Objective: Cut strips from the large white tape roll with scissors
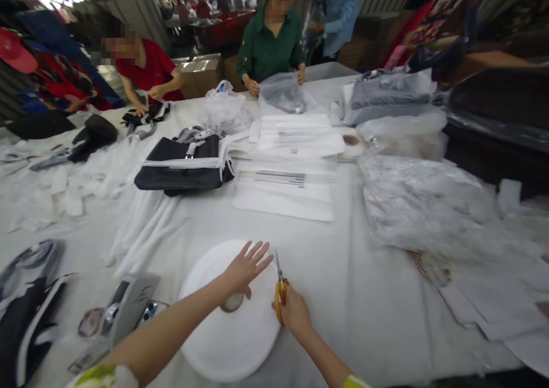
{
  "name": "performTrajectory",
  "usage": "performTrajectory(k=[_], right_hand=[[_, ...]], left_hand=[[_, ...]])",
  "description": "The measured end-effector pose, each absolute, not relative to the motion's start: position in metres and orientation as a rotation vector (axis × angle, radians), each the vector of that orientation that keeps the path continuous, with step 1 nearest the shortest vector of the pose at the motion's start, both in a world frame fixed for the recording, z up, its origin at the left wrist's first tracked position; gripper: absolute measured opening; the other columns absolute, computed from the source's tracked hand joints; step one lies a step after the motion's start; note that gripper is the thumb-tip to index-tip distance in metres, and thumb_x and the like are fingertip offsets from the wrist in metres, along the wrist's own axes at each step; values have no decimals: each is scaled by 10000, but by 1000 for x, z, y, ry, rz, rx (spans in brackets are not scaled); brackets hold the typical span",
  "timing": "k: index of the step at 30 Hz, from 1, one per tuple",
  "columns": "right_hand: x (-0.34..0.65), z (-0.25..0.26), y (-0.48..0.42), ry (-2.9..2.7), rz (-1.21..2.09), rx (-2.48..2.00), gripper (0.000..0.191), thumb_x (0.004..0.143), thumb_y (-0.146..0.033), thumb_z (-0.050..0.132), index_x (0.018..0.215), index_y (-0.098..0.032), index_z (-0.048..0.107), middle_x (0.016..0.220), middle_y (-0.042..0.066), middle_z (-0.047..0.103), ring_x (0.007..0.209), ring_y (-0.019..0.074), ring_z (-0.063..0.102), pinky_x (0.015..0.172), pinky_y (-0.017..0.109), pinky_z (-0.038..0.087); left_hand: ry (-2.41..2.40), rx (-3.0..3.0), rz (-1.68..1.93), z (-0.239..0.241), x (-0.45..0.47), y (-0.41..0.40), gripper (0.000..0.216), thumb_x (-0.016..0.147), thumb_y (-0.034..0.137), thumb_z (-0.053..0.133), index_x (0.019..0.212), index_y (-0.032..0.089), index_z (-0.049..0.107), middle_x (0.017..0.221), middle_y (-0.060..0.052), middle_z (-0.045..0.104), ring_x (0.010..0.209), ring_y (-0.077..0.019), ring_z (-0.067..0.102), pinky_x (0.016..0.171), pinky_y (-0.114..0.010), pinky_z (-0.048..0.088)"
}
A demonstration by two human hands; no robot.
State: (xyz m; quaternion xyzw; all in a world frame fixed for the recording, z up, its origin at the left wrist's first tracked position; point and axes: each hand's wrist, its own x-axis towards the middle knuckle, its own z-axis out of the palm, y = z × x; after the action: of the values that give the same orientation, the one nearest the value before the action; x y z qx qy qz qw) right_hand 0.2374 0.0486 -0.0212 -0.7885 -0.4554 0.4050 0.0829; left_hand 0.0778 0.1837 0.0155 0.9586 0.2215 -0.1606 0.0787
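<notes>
- We rest our left hand (246, 268) flat on the big white roll of tape (231, 313), fingers spread and gripping nothing; the palm sits near the cardboard core (232, 302), which looks like a way to pin the roll to the table.
- Our right hand (295, 313) is clenched around the orange handles of the scissors (280, 288), blades pointing away from us and just beside the roll's right edge, near our left fingertips.
- The roll lies flat on the white table (343, 262), close to our edge, so both hands meet over it.
- To the left of the roll lies a grey device (124, 313), with dark fabric pieces (26, 325) beyond it.
- Farther up the table sit a black bag (184, 165) wrapped with white strips, stacked white sheets (287, 187) and a heap of clear plastic bags (420, 205).
- Across the table, a person in green (272, 47) handles a plastic bag, and a person in red (146, 67) works on dark straps.
</notes>
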Motion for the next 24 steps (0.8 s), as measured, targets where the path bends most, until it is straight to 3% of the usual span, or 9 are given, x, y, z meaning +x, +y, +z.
performTrajectory(k=[5,9,12,15,20,24], right_hand=[[233,-27,38,-1222,1191,-2405,299,760,-249,669,1026,-175,552,916,79,713,875,258,663,679,299,414],[224,-31,29,-1085,1145,-2387,316,770,-269,664,1037,-159,539,900,97,707,836,263,656,673,308,407],[221,-32,22,-1003,1125,-2282,257,749,-250,669,968,-183,552,859,49,696,792,224,636,689,293,413],[227,-29,3,-884,1115,-2158,196,733,-274,668,886,-211,564,765,-9,655,715,190,596,671,283,421],[239,-24,-64,-511,1060,-2051,453,750,-458,633,1109,-212,508,753,-20,572,697,187,540,710,328,439],[218,-20,-125,-274,1296,-1796,666,692,-752,533,1037,-184,491,630,-22,524,517,161,483,506,303,414]], left_hand=[[-58,2895,-469,-7,107,216,1255,519,496,847,1488,158,124,1574,-162,142,1451,-354,75,1164,-570,42],[-511,2776,-475,-20,119,207,1099,589,545,778,1456,133,243,1509,-175,327,1407,-356,232,1164,-558,74],[-642,2797,-506,-27,120,193,1132,550,569,785,1439,93,271,1435,-225,407,1343,-382,326,1155,-565,101],[-742,2854,-598,-31,115,185,1230,459,545,841,1462,170,235,1366,-222,466,1262,-414,408,1129,-602,137],[-858,2792,-737,-24,101,190,1144,533,522,820,1465,235,220,1460,-202,359,1281,-433,362,1073,-610,247],[-863,2732,-757,-15,99,194,975,652,545,741,1454,295,244,1424,-145,410,1259,-387,374,1058,-571,269]])
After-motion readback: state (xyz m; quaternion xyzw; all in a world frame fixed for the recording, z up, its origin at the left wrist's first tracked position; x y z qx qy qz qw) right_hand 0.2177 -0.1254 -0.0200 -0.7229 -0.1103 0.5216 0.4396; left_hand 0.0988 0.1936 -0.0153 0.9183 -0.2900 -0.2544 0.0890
